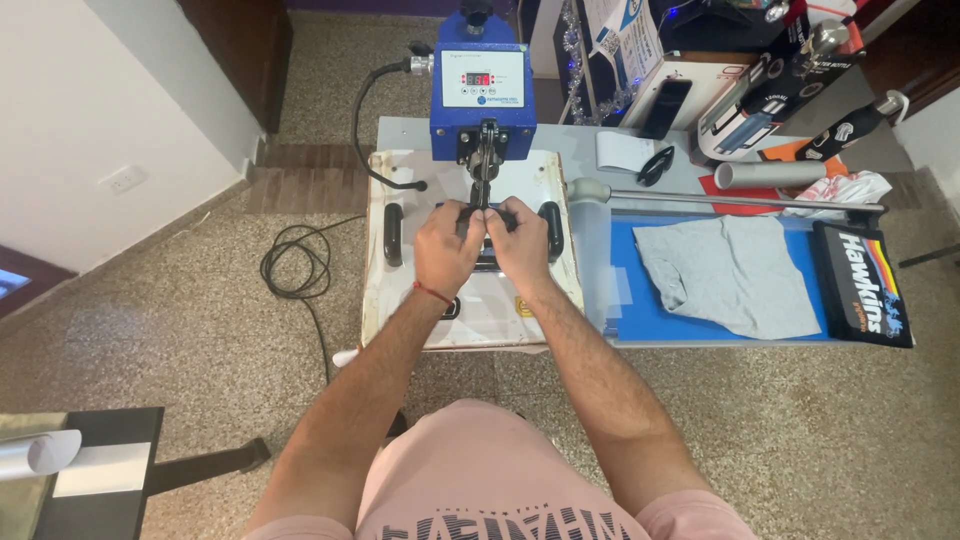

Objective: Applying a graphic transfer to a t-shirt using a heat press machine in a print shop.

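The table carried nearly everything, and the largest thing on it was the heat press, its white upper plate lying flat and closed over the bed, its blue control box lit at the far end; to the right of the press lay a blue mat with a grey garment spread on it, rumpled and apart from the machine; a long metal rod ran across the table beyond the garment, and a black printed bag sat at the mat's right edge. At the middle of the plate stood the black press handle, and both hands were on it: the left hand (a red thread at its wrist) was curled tight around the handle's left side; the right hand was curled around its right side, the two touching. As a judgement, the press looked already brought down with the handle gripped; the grey garment was not yet under the plate, so its pressing seemed left to do, though what lay beneath the plate was hidden.
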